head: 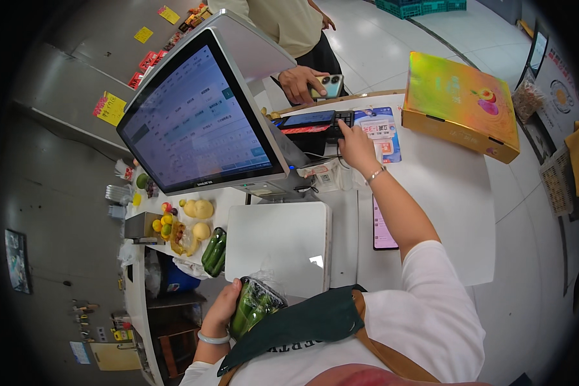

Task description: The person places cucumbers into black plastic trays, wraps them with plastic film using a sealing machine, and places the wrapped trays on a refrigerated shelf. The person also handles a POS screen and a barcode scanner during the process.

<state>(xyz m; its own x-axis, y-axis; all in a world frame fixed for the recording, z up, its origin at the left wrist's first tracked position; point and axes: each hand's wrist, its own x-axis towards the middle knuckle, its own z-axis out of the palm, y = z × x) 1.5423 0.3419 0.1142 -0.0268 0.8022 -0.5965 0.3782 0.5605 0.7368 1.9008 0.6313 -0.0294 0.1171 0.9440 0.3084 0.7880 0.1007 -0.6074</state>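
Note:
Near my chest, my left hand (225, 304) holds a film-wrapped tray of cucumbers (256, 309). My right hand (357, 144) reaches across the counter, a fingertip on the keys of a small black keypad device (341, 121). That device's screen lies beside the keys, behind the foot of a large touchscreen monitor (198, 120). In front of the monitor is a flat white scale plate (277, 246). A second wrapped tray of cucumbers (214, 252) lies at the plate's left edge. Under my right forearm rests a phone with a lit pink screen (384, 224).
Across the counter (444, 207) stands a person (289, 29) holding a phone (329, 86). A shiny fruit gift box (458, 103) sits at the far right. Pears (199, 208), citrus and other fruit lie left of the scale. A printed blue leaflet (388, 135) is beside the keypad device.

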